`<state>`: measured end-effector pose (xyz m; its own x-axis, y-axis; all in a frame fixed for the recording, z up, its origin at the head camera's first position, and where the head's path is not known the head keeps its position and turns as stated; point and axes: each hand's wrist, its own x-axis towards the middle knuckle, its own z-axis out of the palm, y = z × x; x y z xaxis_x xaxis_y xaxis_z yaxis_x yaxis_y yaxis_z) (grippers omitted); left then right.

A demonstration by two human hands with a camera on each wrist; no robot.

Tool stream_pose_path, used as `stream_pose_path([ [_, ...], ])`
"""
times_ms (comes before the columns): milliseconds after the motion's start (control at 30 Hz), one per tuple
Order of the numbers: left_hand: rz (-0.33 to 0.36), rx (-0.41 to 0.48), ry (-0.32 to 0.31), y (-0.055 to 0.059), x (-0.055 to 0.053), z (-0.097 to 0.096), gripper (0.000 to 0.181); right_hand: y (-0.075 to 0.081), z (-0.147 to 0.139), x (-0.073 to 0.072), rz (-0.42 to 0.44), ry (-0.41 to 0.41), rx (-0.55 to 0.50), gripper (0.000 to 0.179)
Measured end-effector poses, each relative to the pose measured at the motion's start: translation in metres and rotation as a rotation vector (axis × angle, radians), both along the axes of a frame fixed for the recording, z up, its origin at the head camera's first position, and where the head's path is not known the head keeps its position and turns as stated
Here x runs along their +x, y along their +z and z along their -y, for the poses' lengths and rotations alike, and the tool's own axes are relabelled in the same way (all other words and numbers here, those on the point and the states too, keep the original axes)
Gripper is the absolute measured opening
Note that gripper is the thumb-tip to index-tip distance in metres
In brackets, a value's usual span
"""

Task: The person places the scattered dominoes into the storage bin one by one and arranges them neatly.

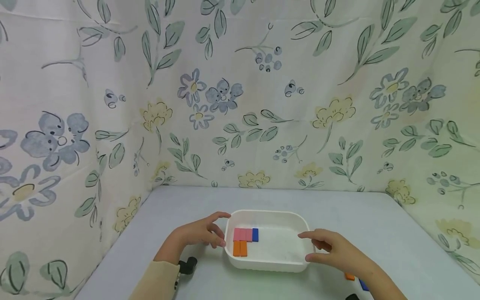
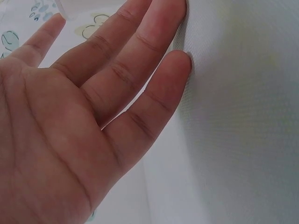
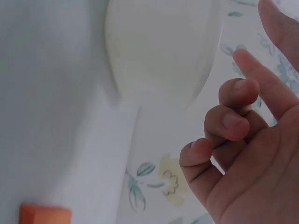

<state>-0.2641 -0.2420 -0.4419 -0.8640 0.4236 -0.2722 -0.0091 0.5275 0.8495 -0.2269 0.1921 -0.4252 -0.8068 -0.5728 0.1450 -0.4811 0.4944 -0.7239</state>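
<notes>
A white plastic tray (image 1: pixel 277 246) stands on the table between my hands. In its left part lie flat pink tiles (image 1: pixel 243 234) in a row with a blue tile (image 1: pixel 255 235), and two orange tiles (image 1: pixel 240 248) below them. My left hand (image 1: pixel 202 231) is at the tray's left end, fingers parted, index fingertip and thumb right at the rim. In the left wrist view its lower fingers (image 2: pixel 135 79) touch the table surface. My right hand (image 1: pixel 328 246) is at the right end, index finger and thumb spread at the rim, the other fingers loosely bent with nothing in them.
An orange block (image 1: pixel 349 276) and a blue block (image 1: pixel 363 285) lie on the table (image 1: pixel 195 200) by my right forearm, partly hidden. Floral curtains (image 1: pixel 255 104) hang behind the table and along its sides. A black wrist camera (image 1: pixel 188 265) sits at my left wrist.
</notes>
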Motion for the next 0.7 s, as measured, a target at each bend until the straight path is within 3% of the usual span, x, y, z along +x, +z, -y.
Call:
stream_pose_path([
  [467,-0.011,-0.007,-0.003,0.003,0.001,0.001,0.082,-0.007,-0.063,-0.007,0.155,-0.022,0.091,0.057],
  [700,-0.014,-0.023,0.002,0.001,0.0,-0.001,0.082,-0.011,-0.08,-0.009,0.275,-0.127,0.223,0.057],
])
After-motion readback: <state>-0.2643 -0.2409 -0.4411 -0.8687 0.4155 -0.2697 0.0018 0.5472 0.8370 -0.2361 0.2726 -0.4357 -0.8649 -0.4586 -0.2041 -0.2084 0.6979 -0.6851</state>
